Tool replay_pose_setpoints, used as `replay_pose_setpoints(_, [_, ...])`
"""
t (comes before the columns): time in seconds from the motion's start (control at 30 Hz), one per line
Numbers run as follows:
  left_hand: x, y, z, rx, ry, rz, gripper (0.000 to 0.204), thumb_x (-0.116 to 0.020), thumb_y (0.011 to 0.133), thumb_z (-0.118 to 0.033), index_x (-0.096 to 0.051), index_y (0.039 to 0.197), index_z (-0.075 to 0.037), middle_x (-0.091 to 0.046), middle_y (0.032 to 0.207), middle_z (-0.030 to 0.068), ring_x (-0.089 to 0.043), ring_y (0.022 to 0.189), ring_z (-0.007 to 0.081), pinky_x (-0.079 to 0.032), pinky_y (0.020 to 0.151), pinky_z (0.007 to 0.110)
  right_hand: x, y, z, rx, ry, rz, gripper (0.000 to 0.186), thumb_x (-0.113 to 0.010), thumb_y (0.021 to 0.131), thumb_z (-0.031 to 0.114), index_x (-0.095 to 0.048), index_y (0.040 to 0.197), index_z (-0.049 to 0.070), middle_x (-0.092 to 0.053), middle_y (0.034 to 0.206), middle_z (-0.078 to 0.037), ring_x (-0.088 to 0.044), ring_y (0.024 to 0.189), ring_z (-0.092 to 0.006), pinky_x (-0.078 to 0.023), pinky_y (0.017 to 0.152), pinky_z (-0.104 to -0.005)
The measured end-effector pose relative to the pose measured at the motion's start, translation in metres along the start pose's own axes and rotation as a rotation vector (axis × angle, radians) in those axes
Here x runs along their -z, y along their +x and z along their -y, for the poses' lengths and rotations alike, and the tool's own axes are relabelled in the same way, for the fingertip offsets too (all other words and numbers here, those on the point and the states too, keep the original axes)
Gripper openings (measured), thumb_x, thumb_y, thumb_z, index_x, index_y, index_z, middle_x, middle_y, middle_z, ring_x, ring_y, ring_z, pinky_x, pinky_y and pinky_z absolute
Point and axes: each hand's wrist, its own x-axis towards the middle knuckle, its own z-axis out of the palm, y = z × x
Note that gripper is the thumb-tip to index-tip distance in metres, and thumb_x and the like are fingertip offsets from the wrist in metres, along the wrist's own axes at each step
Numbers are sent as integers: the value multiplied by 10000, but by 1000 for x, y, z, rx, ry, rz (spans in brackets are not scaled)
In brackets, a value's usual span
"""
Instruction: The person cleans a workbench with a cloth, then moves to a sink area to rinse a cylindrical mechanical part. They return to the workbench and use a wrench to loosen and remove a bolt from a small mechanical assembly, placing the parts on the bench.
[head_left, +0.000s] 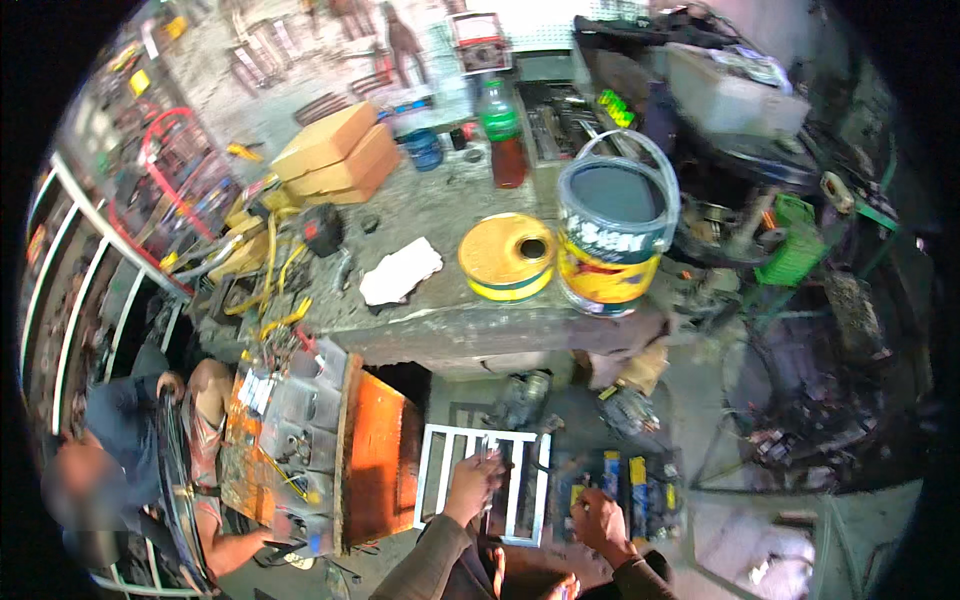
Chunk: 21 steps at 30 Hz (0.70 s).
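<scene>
My left hand (476,487) is closed around a small silvery object I cannot make out, over a white barred metal frame (432,470) on or near the floor. My right hand (600,521) has curled fingers above a dark open case (662,520) holding yellow and blue items (637,480); what, if anything, is in those fingers is hidden. Dark machine parts (525,398) lie beyond the frame.
A cluttered bench (400,325) carries a bucket (610,265), yellow can (500,260), bottle (500,135) and cardboard boxes (335,160). At left, another person (130,430) sits beside an orange wooden stand (390,440) with a metal tray (300,420). Dark machinery (820,400) crowds the right.
</scene>
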Motion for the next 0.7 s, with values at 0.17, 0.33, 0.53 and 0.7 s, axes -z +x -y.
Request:
replay_pose_setpoints(0.17, [10, -162, -64, 234, 3, -56, 258, -622, 1051, -262, -703, 1123, -28, -668, 733, 49, -609, 536, 131, -445, 435, 270, 122, -82, 115, 25, -27, 386, 258, -590, 925, 278, -663, 930, 31, -696, 978, -200, -678, 926, -427, -540, 809, -531])
replay_pose_setpoints(0.33, [-11, -300, -151, 405, -69, -22, 254, -587, 1066, -216, -699, 1148, -2, -590, 713, 27, -508, 505, 125, -461, 477, 292, 183, -151, 247, -90, 235, 391, 224, -572, 959, 215, -650, 1091, 52, -677, 973, -197, -670, 988, -406, -537, 884, -495])
replay_pose_setpoints(0.53, [-16, -343, -198, 475, -243, 20, 317, -620, 1050, -428, -581, 1043, -113, -446, 698, -30, -471, 562, 126, -531, 534, 412, 182, -155, 338, 138, 89, 254, 268, -590, 960, 178, -605, 1187, 37, -589, 1179, -152, -614, 1161, -351, -514, 953, -456])
replay_pose_setpoints(0.7, [-74, -341, -290, 395, -397, 303, 310, -589, 1076, -400, -649, 1100, -97, -692, 978, 35, -684, 943, 192, -564, 858, 334, 201, -108, 389, 326, -261, 365, 330, -586, 926, 179, -594, 1238, 71, -558, 1211, -160, -605, 1186, -345, -540, 925, -486])
